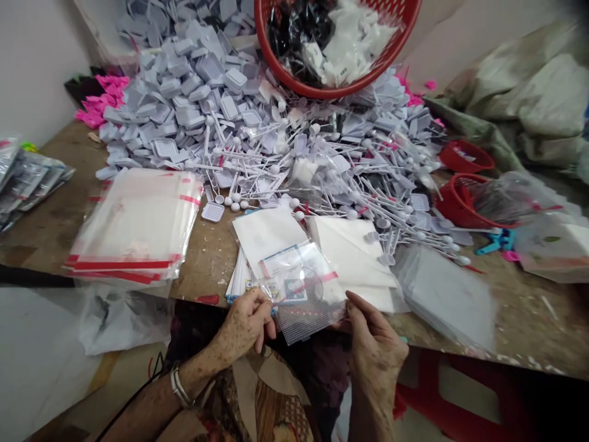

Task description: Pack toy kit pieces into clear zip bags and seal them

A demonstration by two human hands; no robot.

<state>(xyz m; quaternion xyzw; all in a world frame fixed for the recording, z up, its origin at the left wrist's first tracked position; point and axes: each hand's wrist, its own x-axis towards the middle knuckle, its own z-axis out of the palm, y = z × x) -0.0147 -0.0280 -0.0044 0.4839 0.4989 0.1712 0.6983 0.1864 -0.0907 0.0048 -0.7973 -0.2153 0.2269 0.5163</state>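
Note:
Between my hands, over the table's front edge, is a clear plastic bag (317, 261) together with a see-through square mesh sheet (307, 316); whether the mesh lies inside the bag I cannot tell. My left hand (246, 322), with bangles at its wrist, is closed with its fingertips at the left edge of the bag. Thumb and forefinger of my right hand (377, 344) pinch the right edge near the mesh corner. Behind the bag lie printed cards (239, 279) and white sheets (352, 248), partly covered.
A stack of red-edged clear bags (133, 215) lies left, a stack of clear sheets (448, 298) right. Behind spreads a heap of pale plastic trays (184, 92) and ball-ended sticks (368, 190). A red basket (338, 92) of packets stands on it. Smaller red baskets (464, 212) sit right.

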